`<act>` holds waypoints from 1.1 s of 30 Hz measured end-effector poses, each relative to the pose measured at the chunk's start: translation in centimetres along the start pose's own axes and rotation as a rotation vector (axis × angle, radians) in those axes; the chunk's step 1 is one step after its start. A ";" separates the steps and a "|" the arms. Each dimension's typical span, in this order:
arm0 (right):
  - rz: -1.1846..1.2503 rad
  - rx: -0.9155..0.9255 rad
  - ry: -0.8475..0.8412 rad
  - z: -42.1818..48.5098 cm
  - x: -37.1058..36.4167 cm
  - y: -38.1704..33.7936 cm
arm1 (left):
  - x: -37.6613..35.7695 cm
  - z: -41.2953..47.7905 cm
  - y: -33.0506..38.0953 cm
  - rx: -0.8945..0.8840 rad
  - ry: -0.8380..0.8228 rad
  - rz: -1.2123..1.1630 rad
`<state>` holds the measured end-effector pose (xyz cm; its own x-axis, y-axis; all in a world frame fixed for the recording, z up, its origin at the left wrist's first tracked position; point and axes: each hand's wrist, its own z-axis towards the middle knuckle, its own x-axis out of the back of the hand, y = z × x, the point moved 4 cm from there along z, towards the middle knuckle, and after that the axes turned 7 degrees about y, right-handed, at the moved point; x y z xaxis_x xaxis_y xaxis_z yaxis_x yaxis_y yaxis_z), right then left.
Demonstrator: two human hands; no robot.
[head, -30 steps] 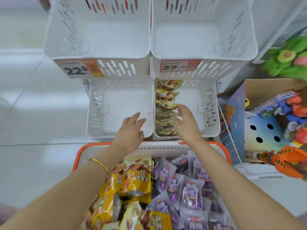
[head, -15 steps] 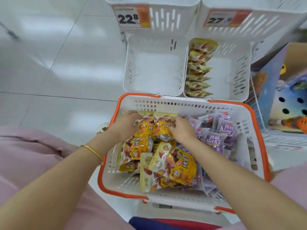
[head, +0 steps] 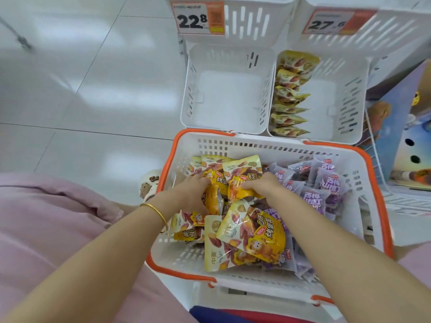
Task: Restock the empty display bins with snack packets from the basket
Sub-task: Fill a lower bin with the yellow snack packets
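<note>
A white basket with an orange rim (head: 275, 145) holds several yellow snack packets (head: 254, 236) on its left and several purple packets (head: 326, 185) on its right. My left hand (head: 189, 194) grips yellow packets near the basket's far left. My right hand (head: 261, 185) grips a bunch of yellow packets (head: 240, 173) that stand upright between both hands. Beyond the basket, the lower left display bin (head: 228, 99) has a bare floor. The lower right bin (head: 338, 101) carries a row of yellow packets (head: 289, 99) along its left wall.
Two upper white bins with price tags 22.8 (head: 198, 18) and 27.6 (head: 326, 23) overhang the lower ones. Toy boxes (head: 401, 127) stand at the right. White tiled floor (head: 81, 89) lies to the left. My pink-clothed knee (head: 46, 217) is at the lower left.
Both hands left the lower bins and dropped into the basket, where they closed on yellow packets. The camera tilted down towards the basket.
</note>
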<state>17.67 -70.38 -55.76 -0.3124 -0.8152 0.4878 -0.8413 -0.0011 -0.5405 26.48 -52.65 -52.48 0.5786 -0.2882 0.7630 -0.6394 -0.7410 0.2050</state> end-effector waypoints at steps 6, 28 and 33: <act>0.271 0.107 -0.100 -1.4 3.0 0.7 | 2.2 -0.6 0.9 0.012 0.042 -0.016; 1.094 0.197 -0.305 -5.4 10.1 -2.1 | 12.3 -1.4 6.0 -0.001 0.166 -1.141; 1.010 0.260 -0.160 -5.4 12.9 -2.2 | 14.1 -0.8 5.8 0.016 0.408 -1.024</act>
<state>13.09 -77.81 -44.60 -0.7372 -0.5738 -0.3568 -0.0964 0.6120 -0.7850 30.49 -60.56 -40.07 0.6186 0.6863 0.3825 0.0555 -0.5238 0.8500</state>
